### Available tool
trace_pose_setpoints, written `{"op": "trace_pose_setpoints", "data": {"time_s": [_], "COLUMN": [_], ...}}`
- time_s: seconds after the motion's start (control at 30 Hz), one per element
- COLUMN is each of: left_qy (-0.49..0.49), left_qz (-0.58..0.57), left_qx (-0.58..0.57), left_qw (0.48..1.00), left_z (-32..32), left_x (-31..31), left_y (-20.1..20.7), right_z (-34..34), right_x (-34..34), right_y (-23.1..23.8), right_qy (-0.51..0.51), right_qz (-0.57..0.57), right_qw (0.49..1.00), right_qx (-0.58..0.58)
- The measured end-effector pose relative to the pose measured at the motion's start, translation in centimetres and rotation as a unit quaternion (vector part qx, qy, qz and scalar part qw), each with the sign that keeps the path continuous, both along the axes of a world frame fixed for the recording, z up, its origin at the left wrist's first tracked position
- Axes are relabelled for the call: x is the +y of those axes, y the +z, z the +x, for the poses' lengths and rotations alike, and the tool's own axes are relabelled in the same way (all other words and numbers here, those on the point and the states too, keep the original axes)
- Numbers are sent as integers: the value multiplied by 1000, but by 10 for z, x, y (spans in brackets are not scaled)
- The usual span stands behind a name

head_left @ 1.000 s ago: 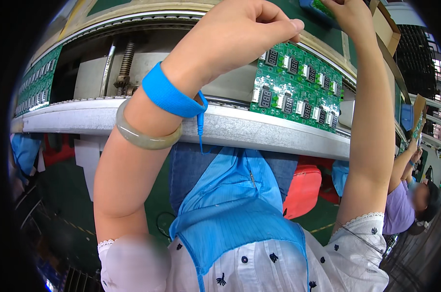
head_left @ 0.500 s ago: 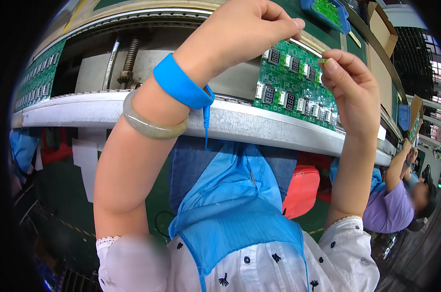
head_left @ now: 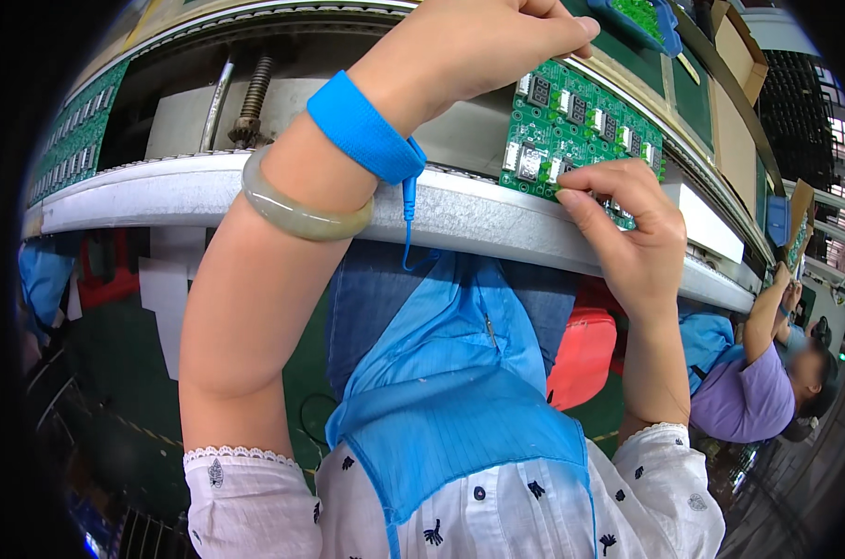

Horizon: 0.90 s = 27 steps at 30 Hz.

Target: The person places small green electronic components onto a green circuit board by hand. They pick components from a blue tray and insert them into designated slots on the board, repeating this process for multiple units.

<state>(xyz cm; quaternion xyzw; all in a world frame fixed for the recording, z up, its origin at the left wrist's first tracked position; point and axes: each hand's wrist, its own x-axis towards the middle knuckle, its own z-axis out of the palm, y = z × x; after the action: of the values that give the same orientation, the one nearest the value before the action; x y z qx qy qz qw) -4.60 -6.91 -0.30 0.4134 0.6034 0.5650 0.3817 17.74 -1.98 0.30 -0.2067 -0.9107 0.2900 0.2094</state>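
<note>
My right hand [head_left: 635,219] is at the front edge of a green circuit board [head_left: 585,91], thumb and forefinger pinched together against its lower row of parts. The small green part I held there is mostly hidden by the fingertips. Digit displays [head_left: 538,90], white connectors and small green parts stand in rows on the board. My left hand [head_left: 506,37] hovers over the board's far left corner, its fingers bent and closed. Whatever they may hold is out of sight. A blue wrist strap [head_left: 362,126] with a cord and a bangle [head_left: 301,216] circle my left arm.
A metal rail [head_left: 460,221] runs along the near side. Another board [head_left: 73,140] lies far left, past a spring-wound rod [head_left: 253,102]. A blue bin [head_left: 660,33] of green parts stands beyond my left hand. A person in purple [head_left: 744,396] works at the right.
My right hand has come down and to the left, from above the board onto its lower row, bringing the small green part. My left hand has barely moved. The view has shifted slightly.
</note>
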Motion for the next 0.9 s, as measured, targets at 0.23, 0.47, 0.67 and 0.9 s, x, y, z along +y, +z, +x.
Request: {"op": "trace_pose_setpoints", "data": {"time_s": [0.23, 0.47, 0.67, 0.9], "left_qy": [0, -15, -17, -12], "left_qz": [-39, -21, -23, -59], "left_qx": [-29, -13, -3, -1], "left_qw": [999, 1000, 1000, 998], "left_z": [2, 0, 1, 2], "left_x": [-3, -4, -8, -5], "left_y": [12, 11, 18, 20], "right_z": [-2, -2, -3, -4], "right_x": [-2, -3, -5, 4], "right_y": [-13, -14, -10, 10], "right_qy": [9, 15, 19, 8], "right_qz": [125, 158, 170, 166], "right_qw": [992, 987, 985, 986], "right_qx": [-11, -13, -32, -34]}}
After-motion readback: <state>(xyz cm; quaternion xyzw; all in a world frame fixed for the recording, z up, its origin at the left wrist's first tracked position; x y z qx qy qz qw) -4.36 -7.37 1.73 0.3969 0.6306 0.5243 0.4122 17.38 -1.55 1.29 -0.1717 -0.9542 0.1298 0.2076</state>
